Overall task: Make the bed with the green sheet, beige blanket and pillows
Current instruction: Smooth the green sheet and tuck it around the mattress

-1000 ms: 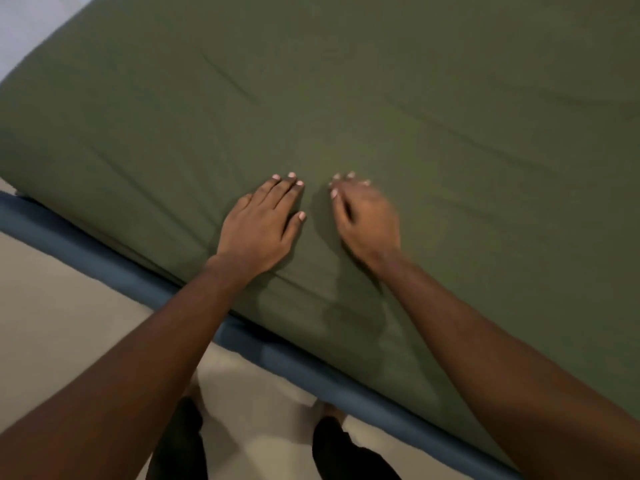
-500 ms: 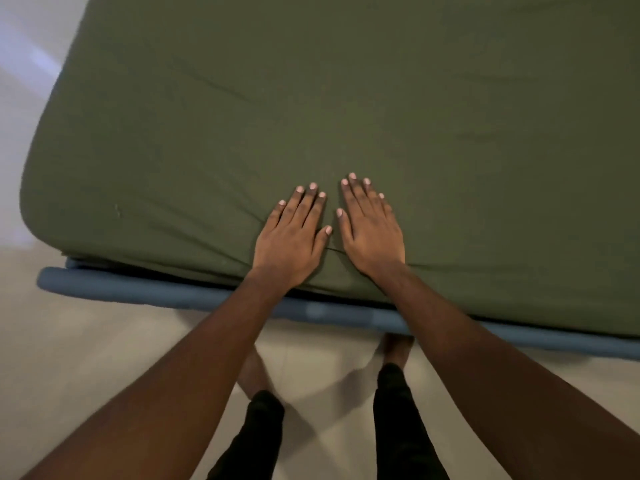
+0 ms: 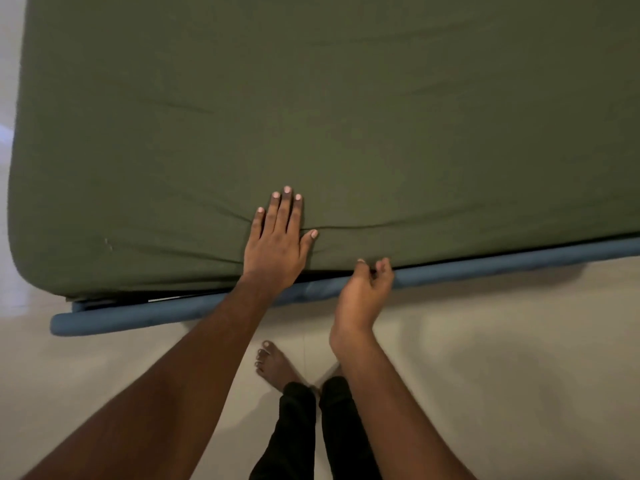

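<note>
My left hand (image 3: 277,244) presses flat, fingers together, on the green sheet (image 3: 346,116) near the mattress edge, which runs left to right before me. My right hand (image 3: 363,289), the nearer to the hem, curls palm-up just above the padded blue bed rail (image 3: 485,271). I cannot tell whether it pinches cloth. The sheet is smooth, with one long crease.

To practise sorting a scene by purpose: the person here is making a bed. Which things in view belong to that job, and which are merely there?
Belongs to the job: green sheet; left hand pressing flat on it; right hand curled at its lower edge; blue bed frame.
Merely there: floor; bare foot; black trousers.
</note>
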